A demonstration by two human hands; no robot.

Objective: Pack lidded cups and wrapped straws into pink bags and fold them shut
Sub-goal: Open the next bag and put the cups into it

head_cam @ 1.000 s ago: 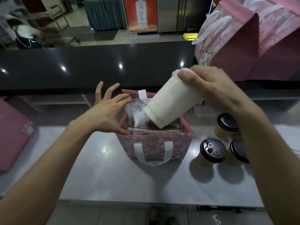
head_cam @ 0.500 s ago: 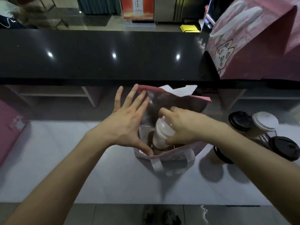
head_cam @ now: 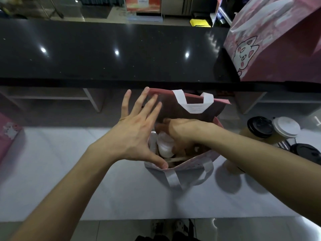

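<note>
An open pink bag (head_cam: 194, 108) with white handles stands on the white counter (head_cam: 86, 188). My right hand (head_cam: 180, 131) reaches down inside it, gripping a white lidded cup (head_cam: 164, 146) that sits low in the bag. My left hand (head_cam: 137, 134) is spread flat against the bag's left side, fingers on the far rim and thumb on the near rim, holding the mouth apart. The bag's inside is lined with silver foil. Something pale and thin lies at the bottom, too dim to tell.
Several lidded cups stand to the right of the bag: a black-lidded one (head_cam: 260, 126), a white-lidded one (head_cam: 285, 126) and another black lid (head_cam: 307, 153). A large pink cat-print bag (head_cam: 278, 46) sits on the black raised counter (head_cam: 104, 49). Another pink bag (head_cam: 8, 134) lies at the left edge.
My right hand has carried the white cup from above the bag down into it. My left hand has shifted to spread the bag's mouth wider. The camera has tilted lower.
</note>
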